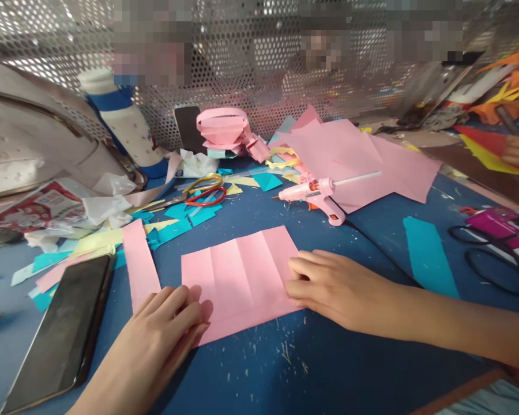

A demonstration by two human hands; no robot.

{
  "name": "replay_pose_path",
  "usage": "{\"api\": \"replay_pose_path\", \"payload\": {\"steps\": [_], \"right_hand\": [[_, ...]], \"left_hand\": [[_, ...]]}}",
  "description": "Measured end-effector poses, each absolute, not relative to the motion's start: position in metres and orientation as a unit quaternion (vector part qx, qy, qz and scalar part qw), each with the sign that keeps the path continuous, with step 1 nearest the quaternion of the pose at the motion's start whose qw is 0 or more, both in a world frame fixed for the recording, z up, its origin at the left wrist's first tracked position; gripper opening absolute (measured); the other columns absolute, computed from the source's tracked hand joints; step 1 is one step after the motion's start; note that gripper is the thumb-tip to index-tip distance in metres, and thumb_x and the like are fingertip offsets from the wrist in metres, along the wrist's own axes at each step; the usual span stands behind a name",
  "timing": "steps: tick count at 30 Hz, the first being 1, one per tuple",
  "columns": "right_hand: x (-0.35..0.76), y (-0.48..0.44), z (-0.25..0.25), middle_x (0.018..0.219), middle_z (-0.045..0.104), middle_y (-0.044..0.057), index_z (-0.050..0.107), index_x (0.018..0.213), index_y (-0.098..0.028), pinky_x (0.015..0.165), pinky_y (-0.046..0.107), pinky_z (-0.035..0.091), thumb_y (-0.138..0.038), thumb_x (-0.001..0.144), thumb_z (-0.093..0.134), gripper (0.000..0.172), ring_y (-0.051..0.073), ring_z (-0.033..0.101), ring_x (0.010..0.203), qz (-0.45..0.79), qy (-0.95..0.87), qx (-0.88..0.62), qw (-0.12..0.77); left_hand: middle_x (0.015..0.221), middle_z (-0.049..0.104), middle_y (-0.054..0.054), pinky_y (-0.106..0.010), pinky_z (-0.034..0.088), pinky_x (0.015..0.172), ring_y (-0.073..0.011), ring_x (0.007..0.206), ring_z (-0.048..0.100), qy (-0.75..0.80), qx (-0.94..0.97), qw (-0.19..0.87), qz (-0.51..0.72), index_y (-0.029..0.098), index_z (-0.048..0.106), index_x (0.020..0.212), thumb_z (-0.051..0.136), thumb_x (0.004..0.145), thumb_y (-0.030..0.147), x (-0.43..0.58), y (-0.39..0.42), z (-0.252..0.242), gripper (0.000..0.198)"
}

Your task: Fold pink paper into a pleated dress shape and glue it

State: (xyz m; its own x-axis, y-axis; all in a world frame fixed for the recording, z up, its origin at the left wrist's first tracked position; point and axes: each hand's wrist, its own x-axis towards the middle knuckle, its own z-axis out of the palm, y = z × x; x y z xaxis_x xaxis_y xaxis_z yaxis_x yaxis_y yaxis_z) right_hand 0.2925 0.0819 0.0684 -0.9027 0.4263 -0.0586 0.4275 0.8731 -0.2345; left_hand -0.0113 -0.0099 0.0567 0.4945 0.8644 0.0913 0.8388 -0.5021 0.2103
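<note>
One blue table (259,374), strewn with paper scraps, carries everything. Several loose pink sheets (350,153) lie at the back. Nearer, in the middle, lies the creased pink sheet (237,276), flat, with fold lines running front to back. A dark phone (64,328) lies face up at the left, its screen blank. Print on the red-and-white packet (38,210) is too blurred to read. The left hand (155,340) lies flat, fingers together, tips pressing the sheet's lower left corner. The right hand (333,288) has bent fingers held close, tips on the sheet's right edge. A pink strip (139,265) lies just left of the sheet; a pink glue gun (320,193) lies behind it.
</note>
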Motion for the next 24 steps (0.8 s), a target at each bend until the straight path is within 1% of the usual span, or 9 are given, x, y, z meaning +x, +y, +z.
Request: {"api": "replay_pose_path", "payload": {"steps": [2, 4, 6, 8, 10, 14, 17, 22, 24], "right_hand": [[0.293, 0.081, 0.066, 0.084, 0.050, 0.002, 0.053, 0.083, -0.020, 0.066, 0.031, 0.029, -0.014, 0.095, 0.047, 0.015, 0.018, 0.044, 0.077, -0.109, 0.969, 0.222, 0.000], [0.292, 0.080, 0.065, 0.086, 0.051, 0.002, 0.053, 0.085, -0.020, 0.066, 0.031, 0.029, -0.012, 0.094, 0.046, 0.014, 0.019, 0.044, 0.077, -0.101, 0.970, 0.222, -0.004], [0.292, 0.079, 0.065, 0.086, 0.052, 0.002, 0.052, 0.084, -0.020, 0.066, 0.032, 0.028, -0.012, 0.094, 0.046, 0.014, 0.019, 0.045, 0.077, -0.100, 0.970, 0.220, -0.005], [0.292, 0.079, 0.065, 0.086, 0.052, 0.001, 0.052, 0.085, -0.021, 0.066, 0.032, 0.028, -0.014, 0.095, 0.047, 0.013, 0.019, 0.046, 0.078, -0.100, 0.971, 0.218, -0.005], [0.293, 0.078, 0.064, 0.087, 0.053, 0.001, 0.052, 0.085, -0.021, 0.065, 0.033, 0.028, -0.015, 0.095, 0.048, 0.012, 0.019, 0.046, 0.078, -0.095, 0.972, 0.217, -0.004], [0.295, 0.076, 0.058, 0.087, 0.053, 0.001, 0.051, 0.085, -0.022, 0.065, 0.033, 0.029, -0.014, 0.094, 0.050, 0.011, 0.020, 0.046, 0.078, -0.062, 0.972, 0.225, -0.017], [0.295, 0.069, 0.054, 0.088, 0.054, 0.001, 0.054, 0.090, -0.020, 0.066, 0.034, 0.030, -0.016, 0.095, 0.048, 0.009, 0.020, 0.047, 0.079, -0.017, 0.969, 0.242, -0.042], [0.283, 0.045, 0.058, 0.097, 0.060, 0.005, 0.060, 0.115, -0.014, 0.079, 0.036, 0.034, -0.009, 0.097, 0.036, 0.031, 0.020, 0.048, 0.084, 0.072, 0.957, 0.240, -0.148], [0.276, 0.035, 0.058, 0.096, 0.062, 0.004, 0.059, 0.124, -0.014, 0.079, 0.035, 0.034, -0.012, 0.100, 0.030, 0.037, 0.019, 0.048, 0.082, 0.071, 0.961, 0.219, -0.154]], "left_hand": [[0.089, 0.064, -0.004, -0.033, 0.047, 0.064, -0.0194, 0.073, 0.060, 0.490, 0.868, -0.014, 0.080, 0.021, 0.063, 0.101, 0.036, 0.100, 0.024, -0.008, -0.017, 0.056, 0.027], [0.100, 0.067, -0.008, -0.038, 0.048, 0.077, -0.0222, 0.086, 0.063, 0.464, 0.875, -0.110, 0.088, 0.017, 0.064, 0.108, 0.031, 0.100, 0.020, 0.001, -0.029, 0.053, 0.034], [0.124, 0.064, -0.008, -0.040, 0.039, 0.101, -0.0229, 0.114, 0.057, 0.426, 0.882, -0.154, 0.128, 0.015, 0.062, 0.119, 0.026, 0.100, 0.013, 0.014, -0.041, 0.048, 0.040], [0.133, 0.060, -0.003, -0.036, 0.025, 0.116, -0.0184, 0.125, 0.051, 0.387, 0.894, -0.164, 0.153, 0.015, 0.062, 0.122, 0.030, 0.101, 0.014, 0.030, -0.050, 0.041, 0.038], [0.136, 0.058, -0.002, -0.036, 0.020, 0.119, -0.0182, 0.130, 0.048, 0.381, 0.897, -0.165, 0.153, 0.015, 0.060, 0.125, 0.034, 0.101, 0.014, 0.041, -0.054, 0.035, 0.035], [0.138, 0.057, -0.008, -0.038, 0.022, 0.118, -0.0227, 0.132, 0.047, 0.388, 0.895, -0.168, 0.140, 0.012, 0.058, 0.128, 0.027, 0.103, 0.019, 0.045, -0.054, 0.025, 0.041], [0.137, 0.057, -0.007, -0.037, 0.020, 0.119, -0.0225, 0.131, 0.049, 0.391, 0.894, -0.170, 0.138, 0.013, 0.058, 0.128, 0.026, 0.103, 0.020, 0.042, -0.053, 0.023, 0.041], [0.135, 0.060, -0.006, -0.035, 0.020, 0.119, -0.0200, 0.130, 0.050, 0.386, 0.895, -0.170, 0.147, 0.013, 0.060, 0.125, 0.028, 0.101, 0.013, 0.040, -0.049, 0.024, 0.040], [0.134, 0.060, -0.005, -0.034, 0.021, 0.119, -0.0194, 0.130, 0.049, 0.384, 0.895, -0.169, 0.155, 0.013, 0.061, 0.123, 0.030, 0.100, 0.010, 0.039, -0.048, 0.024, 0.040]]}}
